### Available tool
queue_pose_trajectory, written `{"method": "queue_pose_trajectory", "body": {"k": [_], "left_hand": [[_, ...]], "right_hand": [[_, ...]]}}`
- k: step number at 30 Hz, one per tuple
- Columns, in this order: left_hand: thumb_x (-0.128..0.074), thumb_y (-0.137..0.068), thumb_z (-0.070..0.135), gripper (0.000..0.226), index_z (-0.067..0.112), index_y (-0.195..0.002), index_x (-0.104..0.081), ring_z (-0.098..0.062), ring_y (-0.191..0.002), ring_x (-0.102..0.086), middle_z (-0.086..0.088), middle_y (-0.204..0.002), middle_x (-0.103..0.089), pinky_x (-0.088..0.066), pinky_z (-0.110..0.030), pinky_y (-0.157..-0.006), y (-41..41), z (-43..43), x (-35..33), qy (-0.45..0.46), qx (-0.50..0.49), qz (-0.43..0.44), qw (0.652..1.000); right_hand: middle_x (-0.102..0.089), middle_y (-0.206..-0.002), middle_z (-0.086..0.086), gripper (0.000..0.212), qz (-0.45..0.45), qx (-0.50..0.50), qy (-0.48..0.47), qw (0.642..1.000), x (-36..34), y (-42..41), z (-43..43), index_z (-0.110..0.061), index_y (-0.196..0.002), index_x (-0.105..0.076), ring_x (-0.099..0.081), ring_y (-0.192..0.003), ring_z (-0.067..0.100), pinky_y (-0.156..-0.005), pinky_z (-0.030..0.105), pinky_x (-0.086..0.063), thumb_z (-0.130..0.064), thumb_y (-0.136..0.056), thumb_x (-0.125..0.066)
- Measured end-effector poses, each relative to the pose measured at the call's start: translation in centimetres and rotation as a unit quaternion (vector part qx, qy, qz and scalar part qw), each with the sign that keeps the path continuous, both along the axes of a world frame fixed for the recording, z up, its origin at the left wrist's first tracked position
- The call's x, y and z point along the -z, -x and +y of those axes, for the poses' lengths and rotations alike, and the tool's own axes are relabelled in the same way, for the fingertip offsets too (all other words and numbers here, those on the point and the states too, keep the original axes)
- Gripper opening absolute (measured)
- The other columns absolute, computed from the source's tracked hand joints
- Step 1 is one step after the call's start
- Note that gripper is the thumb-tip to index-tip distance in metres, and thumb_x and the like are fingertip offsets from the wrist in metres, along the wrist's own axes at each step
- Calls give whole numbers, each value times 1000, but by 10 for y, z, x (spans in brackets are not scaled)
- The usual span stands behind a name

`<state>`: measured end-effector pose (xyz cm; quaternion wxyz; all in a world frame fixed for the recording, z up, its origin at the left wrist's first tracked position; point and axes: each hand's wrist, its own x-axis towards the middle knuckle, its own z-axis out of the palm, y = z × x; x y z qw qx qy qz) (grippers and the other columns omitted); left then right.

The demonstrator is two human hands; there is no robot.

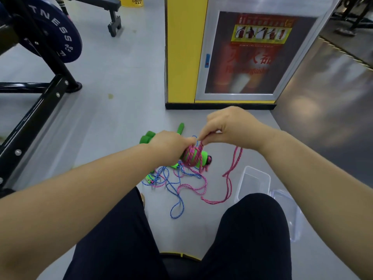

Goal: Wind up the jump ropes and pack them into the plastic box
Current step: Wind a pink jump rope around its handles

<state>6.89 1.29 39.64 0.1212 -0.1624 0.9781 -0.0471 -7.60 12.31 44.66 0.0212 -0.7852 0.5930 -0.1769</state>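
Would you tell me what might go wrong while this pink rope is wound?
The pink rope on the floor crosses the blue rope, so winding may drag it along or knot them. The right hand only pinches the strand, so it may slip and loosen the wraps held by the left hand.

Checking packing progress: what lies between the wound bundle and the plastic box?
Head view: loose pink rope trails over grey floor between the wound bundle and the plastic box.

Up on your left, the blue weight plate (pixel 62 37) reads "TNESS" in white. Dead ahead, the cabinet poster (pixel 262 33) and the yellow bin (pixel 134 2) carry lettering too blurred to read.
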Motion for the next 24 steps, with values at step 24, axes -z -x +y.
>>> {"method": "queue_pose_trajectory", "body": {"k": [24], "left_hand": [[-76, -73, 10, 67, 21, -129, -42, -25, -101, -59, -8, -111, -63, -49, -39, -91, -7, -1, 14, -442, -198, 246, 839]], "right_hand": [[-51, -72, 5, 52, -604, 266, -198, 725, 78, -30, 21, -21, -99, -58, -25, -46, 7, -49, 25, -16, -66, -84, -37]]}}
